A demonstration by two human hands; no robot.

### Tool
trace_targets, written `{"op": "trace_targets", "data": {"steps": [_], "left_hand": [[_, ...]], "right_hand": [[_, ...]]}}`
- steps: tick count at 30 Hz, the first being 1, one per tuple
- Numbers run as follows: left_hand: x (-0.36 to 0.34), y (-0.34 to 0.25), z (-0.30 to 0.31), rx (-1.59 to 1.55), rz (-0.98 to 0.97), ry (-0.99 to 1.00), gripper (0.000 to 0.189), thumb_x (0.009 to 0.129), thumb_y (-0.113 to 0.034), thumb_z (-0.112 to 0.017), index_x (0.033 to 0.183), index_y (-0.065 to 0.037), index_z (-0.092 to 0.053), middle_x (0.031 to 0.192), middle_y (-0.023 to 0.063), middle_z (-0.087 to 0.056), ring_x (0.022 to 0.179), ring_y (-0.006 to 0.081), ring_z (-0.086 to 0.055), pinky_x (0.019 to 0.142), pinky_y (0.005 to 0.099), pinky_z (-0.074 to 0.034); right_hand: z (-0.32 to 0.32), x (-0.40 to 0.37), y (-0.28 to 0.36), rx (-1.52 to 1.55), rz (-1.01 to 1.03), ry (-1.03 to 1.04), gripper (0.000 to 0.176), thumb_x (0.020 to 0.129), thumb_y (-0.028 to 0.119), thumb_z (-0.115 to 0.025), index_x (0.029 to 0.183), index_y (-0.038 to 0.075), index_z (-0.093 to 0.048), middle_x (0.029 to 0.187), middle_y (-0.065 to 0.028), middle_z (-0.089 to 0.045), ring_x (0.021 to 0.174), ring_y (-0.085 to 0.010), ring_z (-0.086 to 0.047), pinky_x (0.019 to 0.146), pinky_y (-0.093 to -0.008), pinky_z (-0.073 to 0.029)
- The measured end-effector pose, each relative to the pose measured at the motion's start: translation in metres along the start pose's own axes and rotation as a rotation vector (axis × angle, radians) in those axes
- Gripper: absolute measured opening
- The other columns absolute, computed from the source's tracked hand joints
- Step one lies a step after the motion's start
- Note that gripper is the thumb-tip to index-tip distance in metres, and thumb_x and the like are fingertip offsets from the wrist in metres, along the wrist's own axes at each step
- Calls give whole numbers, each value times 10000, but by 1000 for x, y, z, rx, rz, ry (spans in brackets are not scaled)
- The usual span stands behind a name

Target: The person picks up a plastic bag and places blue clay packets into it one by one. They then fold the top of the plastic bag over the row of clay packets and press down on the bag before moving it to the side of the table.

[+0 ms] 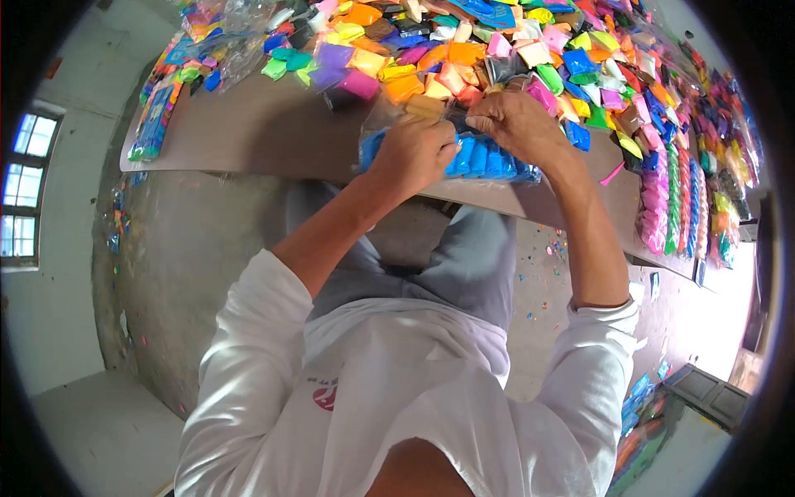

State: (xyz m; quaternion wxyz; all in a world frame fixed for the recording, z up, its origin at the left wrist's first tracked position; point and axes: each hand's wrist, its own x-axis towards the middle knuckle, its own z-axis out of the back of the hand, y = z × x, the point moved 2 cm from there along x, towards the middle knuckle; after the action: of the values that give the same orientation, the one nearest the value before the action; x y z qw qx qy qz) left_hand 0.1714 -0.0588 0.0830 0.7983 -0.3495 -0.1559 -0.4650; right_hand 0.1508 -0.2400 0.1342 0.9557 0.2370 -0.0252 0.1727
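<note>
A clear plastic bag with blue packets in it lies at the table's near edge. My left hand is closed on the bag's upper part, its fingers curled. To its right, my right hand pinches the bag's upper edge between thumb and fingers. The blue packets show below and between both hands. Just beyond my fingers, an orange-tan packet lies by the bag. My fingertips partly hide the bag's top edge.
A large heap of small coloured packets covers the far part of the table. Long filled bags lie at the right edge. Another filled bag lies at the left end. A cabinet stands at the lower right.
</note>
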Motion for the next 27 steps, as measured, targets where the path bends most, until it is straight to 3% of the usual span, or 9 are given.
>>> {"op": "trace_targets", "data": {"steps": [7,12,15,19,21,27], "left_hand": [[-2,-6,3,23,-13,-40,172,713,-125,-715,737,-41,-567,782,150,-601,792,351,-592,713,449,-459],[3,-15,17,73,-51,-70,200,719,-98,-703,884,-30,-613,1027,149,-613,994,358,-580,884,444,-455],[5,-20,20,116,-84,-88,208,688,-103,-720,870,-33,-646,1023,126,-594,1024,304,-552,897,422,-437],[-4,-16,14,118,-89,-16,218,688,-106,-721,877,-29,-644,1039,128,-598,1014,306,-559,895,420,-437],[-8,-17,16,63,-82,25,186,730,-82,-694,890,-23,-620,1120,162,-594,1030,352,-572,911,442,-446],[-14,-31,30,97,-90,49,207,744,-103,-712,919,-32,-626,1154,147,-596,1050,339,-566,933,443,-430]], "right_hand": [[-3,6,-13,23,24,1,220,869,192,-657,823,-21,-623,713,-178,-592,650,-333,-561,624,-406,-446],[-2,11,-17,87,-42,39,245,874,201,-661,795,-27,-616,678,-155,-576,599,-265,-518,608,-384,-433],[-1,12,-15,116,-36,25,243,870,201,-667,795,-26,-622,662,-138,-571,584,-227,-502,599,-376,-425],[3,13,-15,131,-54,65,232,861,202,-678,803,-19,-639,648,-124,-569,570,-205,-480,583,-370,-414],[1,13,-18,136,-49,50,237,863,206,-677,800,-20,-639,639,-124,-561,567,-198,-473,577,-368,-410],[1,12,-17,147,-68,39,247,863,214,-681,793,-19,-640,628,-127,-545,564,-181,-463,567,-362,-401]]}}
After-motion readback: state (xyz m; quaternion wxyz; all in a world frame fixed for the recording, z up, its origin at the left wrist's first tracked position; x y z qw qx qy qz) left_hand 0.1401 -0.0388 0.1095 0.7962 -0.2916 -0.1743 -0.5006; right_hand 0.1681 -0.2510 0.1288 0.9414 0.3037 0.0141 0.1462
